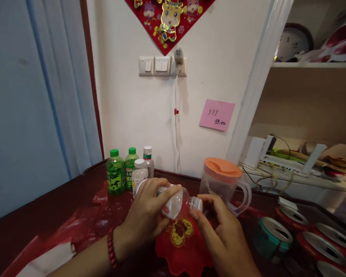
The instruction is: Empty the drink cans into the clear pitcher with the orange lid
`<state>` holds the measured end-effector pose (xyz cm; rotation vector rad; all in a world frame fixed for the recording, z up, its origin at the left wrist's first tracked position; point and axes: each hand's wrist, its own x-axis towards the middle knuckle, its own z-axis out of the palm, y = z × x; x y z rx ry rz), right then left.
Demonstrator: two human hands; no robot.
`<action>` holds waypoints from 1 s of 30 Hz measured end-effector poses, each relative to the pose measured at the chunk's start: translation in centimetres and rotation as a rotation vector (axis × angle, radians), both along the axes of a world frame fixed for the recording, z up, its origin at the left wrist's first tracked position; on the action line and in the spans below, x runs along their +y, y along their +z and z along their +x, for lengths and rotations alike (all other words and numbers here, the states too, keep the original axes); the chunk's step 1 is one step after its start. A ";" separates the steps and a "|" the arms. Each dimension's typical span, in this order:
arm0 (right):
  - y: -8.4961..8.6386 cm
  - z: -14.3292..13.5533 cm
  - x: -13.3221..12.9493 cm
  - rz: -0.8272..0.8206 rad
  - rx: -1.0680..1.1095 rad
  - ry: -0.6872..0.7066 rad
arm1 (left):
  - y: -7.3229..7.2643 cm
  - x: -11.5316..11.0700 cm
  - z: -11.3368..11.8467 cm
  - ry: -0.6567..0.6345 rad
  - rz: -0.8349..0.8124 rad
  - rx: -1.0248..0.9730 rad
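A clear plastic bottle (175, 204) with a white label lies sideways between my hands, its neck to the right. My left hand (151, 204), with a red bead bracelet at the wrist, is wrapped round the bottle's body. The thumb and fingertips of my right hand (219, 223) pinch the white bottle cap (196, 204), which sits at the neck. Whether the cap is loose I cannot tell. Below the bottle lies a red mat (184, 246) with a gold pattern.
Green bottles (115, 175) and white-capped bottles (140, 171) stand at the back left. A pitcher (216, 186) with an orange lid (222, 168) is behind my right hand. Several opened cans (272, 238) stand at right. Red plastic film (95, 219) covers the table's left.
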<state>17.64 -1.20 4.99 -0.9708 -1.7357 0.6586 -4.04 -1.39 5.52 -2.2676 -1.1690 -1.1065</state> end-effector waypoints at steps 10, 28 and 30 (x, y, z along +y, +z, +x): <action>0.5 0.3 0.1 0.097 -0.097 -0.004 | 0.2 0.1 -0.4 -0.018 -0.052 -0.032; 1.5 1.4 1.1 0.022 0.212 -0.044 | 0.3 1.0 -1.0 -0.041 -0.229 -0.175; 2.2 1.7 0.7 -0.034 0.225 -0.028 | 0.7 1.1 -1.0 -0.054 -0.324 -0.305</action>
